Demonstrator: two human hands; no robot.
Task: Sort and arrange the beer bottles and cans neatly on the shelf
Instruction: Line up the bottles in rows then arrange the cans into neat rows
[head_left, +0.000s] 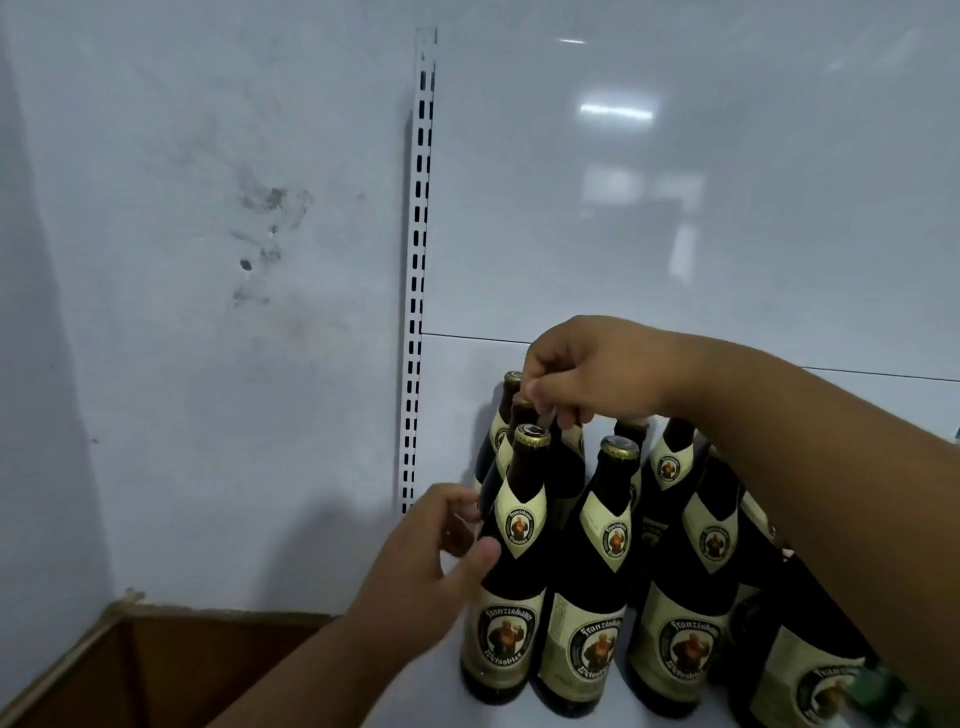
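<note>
Several dark brown beer bottles with cream labels and gold caps stand close together in rows on the white shelf (431, 696). My left hand (431, 566) holds the side of the front-left bottle (511, 571), thumb on its shoulder and fingers behind it. My right hand (582, 371) reaches in from the right over the group and pinches the top of a bottle (563, 467) in the row behind, hiding its cap. A bottle (597, 582) stands right of the front-left one, and another (685, 597) further right. My right forearm covers bottles at the right.
The white back panel (675, 208) rises behind the bottles, with a slotted upright rail (420, 260) at its left edge. A scuffed wall (208, 312) lies left of it. An open brown cardboard box (156, 670) sits at lower left. Something green (883, 691) shows at the lower right corner.
</note>
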